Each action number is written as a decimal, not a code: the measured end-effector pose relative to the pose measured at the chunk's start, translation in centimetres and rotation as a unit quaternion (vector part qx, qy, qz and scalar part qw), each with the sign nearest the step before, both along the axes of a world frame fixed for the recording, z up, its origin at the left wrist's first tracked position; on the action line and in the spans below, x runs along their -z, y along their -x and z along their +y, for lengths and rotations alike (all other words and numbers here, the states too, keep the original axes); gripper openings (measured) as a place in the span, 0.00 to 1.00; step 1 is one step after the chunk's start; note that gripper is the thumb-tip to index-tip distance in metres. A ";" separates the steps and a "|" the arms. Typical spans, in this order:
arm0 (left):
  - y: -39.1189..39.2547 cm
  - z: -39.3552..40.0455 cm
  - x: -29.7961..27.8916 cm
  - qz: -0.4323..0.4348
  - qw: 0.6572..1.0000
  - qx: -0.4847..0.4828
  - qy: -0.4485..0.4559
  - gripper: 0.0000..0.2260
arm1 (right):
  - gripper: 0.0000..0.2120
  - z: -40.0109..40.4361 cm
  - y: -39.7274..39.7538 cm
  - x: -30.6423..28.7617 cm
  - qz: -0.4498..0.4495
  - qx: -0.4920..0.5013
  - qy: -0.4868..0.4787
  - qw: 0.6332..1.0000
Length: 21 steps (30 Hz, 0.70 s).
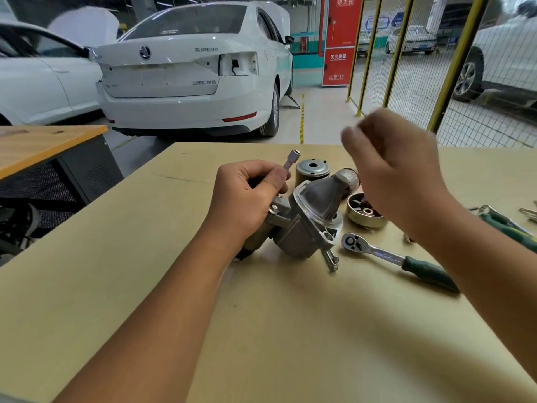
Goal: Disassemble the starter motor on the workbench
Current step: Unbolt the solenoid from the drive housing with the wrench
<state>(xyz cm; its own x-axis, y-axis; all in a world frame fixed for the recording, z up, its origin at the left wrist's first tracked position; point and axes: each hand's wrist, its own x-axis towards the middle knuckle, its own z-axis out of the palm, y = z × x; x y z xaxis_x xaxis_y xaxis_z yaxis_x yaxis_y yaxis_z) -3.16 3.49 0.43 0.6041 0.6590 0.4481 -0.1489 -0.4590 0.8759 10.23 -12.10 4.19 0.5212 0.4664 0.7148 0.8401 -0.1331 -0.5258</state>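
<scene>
My left hand (247,196) pinches a silver socket extension (286,164) above the grey cast-metal starter motor (302,222). My right hand (398,167) is blurred, its grip unclear. Just right lie a green-handled ratchet (392,257) and a round end cap (366,210) on the tan workbench (290,330); beyond, a white car (189,71).

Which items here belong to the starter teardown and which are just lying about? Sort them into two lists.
Part of the job:
starter motor
socket extension in the left hand
ratchet
removed end cap
removed round part
loose bolts

Lying about:
green-handled pliers
white car
red fire cabinet
right hand, blurred, touching nothing
</scene>
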 end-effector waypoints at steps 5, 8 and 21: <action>-0.1 0.2 0.2 0.006 1.000 0.007 0.010 0.07 | 0.14 -4.8 -1.0 5.8 -0.018 -0.002 0.248 0.969; -0.1 0.3 0.3 0.011 1.000 0.012 0.014 0.08 | 0.15 -5.1 -1.3 6.0 -0.035 0.005 0.374 0.927; 0.1 0.6 0.8 0.003 0.999 0.021 0.034 0.07 | 0.03 -4.6 -0.5 1.1 0.234 -0.041 0.014 0.971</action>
